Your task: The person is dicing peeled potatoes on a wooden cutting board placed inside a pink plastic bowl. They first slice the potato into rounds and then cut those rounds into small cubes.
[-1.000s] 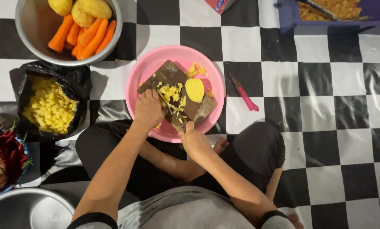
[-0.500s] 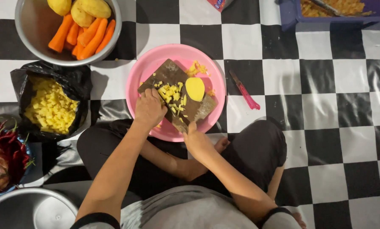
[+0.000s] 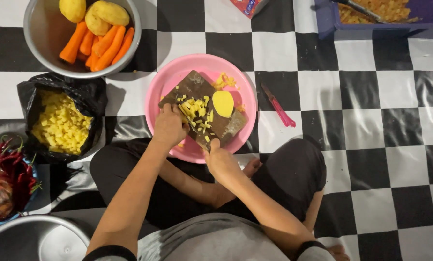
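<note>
A dark wooden cutting board [image 3: 224,126] lies on a pink plate [image 3: 178,72] on the floor in front of my crossed legs. Diced yellow potato [image 3: 195,107] is piled on the board, and a potato half [image 3: 223,103] lies flat beside it. My left hand [image 3: 168,126] rests on the board's near left edge, fingers pressed on the potato pieces. My right hand [image 3: 220,161] grips a knife [image 3: 193,125] whose blade runs up across the board through the diced pieces.
A metal bowl [image 3: 44,36] with carrots and whole potatoes stands at top left. A black bag of diced potato [image 3: 60,124] sits left of the plate, red chillies [image 3: 8,166] lower left. A pink knife [image 3: 278,106] lies right of the plate. A purple tub [image 3: 386,30] is top right.
The hands stay on the board with only small shifts as the knife works through the potato pieces; the camera view drifts slightly.
</note>
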